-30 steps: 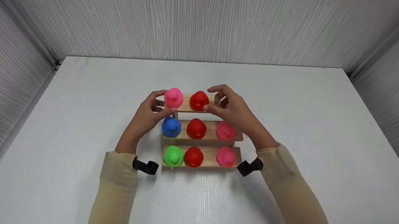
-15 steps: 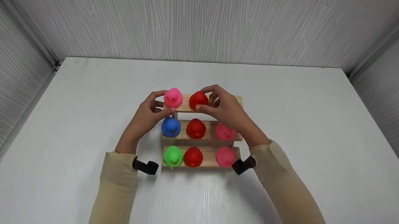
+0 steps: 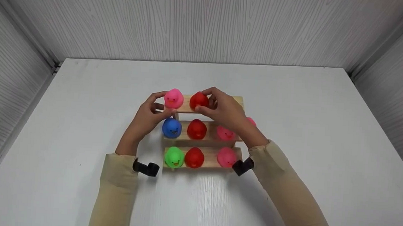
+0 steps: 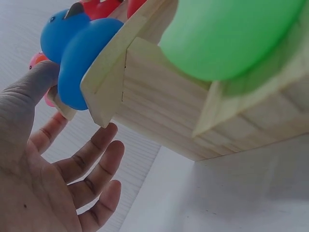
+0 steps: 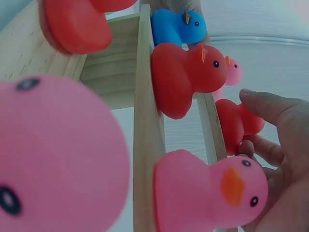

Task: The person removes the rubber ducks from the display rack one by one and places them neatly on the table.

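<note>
A three-tier wooden rack [image 3: 210, 161] carries rubber ducks. On its top tier, my right hand [image 3: 227, 109] pinches a red rubber duck [image 3: 198, 99] between thumb and fingers; the right wrist view shows this red duck [image 5: 234, 126] between the thumb and index finger. My left hand [image 3: 148, 114] holds the left end of that tier, thumb in front and index finger behind, around a pink duck [image 3: 173, 98]. In the left wrist view, its other fingers [image 4: 104, 166] spread loosely below the blue duck [image 4: 79, 58], which partly covers the thumb tip.
The middle tier bears a blue duck [image 3: 172, 128], a red duck [image 3: 197, 129] and a pink duck [image 3: 225, 132]. The bottom tier bears a green duck [image 3: 174, 157], a red duck [image 3: 194, 157] and a pink duck [image 3: 226, 157]. A pink patch [image 3: 251, 122] shows beyond my right wrist.
My right hand has moved left along the top tier and taken hold of the red duck. A pink patch has come into view beside the right wrist. My left hand stays put.
</note>
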Tool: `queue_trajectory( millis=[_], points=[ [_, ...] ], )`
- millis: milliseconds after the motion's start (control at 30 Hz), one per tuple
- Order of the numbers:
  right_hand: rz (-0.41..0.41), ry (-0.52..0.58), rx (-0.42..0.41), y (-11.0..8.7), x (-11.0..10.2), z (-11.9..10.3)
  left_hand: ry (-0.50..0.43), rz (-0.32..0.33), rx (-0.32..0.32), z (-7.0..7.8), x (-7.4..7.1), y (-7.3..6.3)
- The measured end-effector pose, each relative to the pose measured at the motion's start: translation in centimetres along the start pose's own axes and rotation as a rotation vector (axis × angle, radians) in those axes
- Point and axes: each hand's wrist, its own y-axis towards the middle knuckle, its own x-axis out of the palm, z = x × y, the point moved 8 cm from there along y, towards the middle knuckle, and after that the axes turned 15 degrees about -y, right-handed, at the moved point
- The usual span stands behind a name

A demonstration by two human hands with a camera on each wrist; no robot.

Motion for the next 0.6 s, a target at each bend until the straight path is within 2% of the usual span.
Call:
queue_trajectory(
  millis=[267, 367, 600],
  points=[
    [0.017, 0.071, -0.013, 0.1, -0.3, 0.2, 0.003, 0.006, -0.002, 0.0, -0.2, 0.0],
    [0.022, 0.1, -0.008, -0.2, -0.9, 0.9, 0.005, 0.008, -0.004, -0.2, -0.2, 0.0],
    [0.036, 0.085, 0.012, -1.3, -2.8, 2.9, 0.01, 0.009, 0.0, 0.0, -0.4, -0.1]
  ],
)
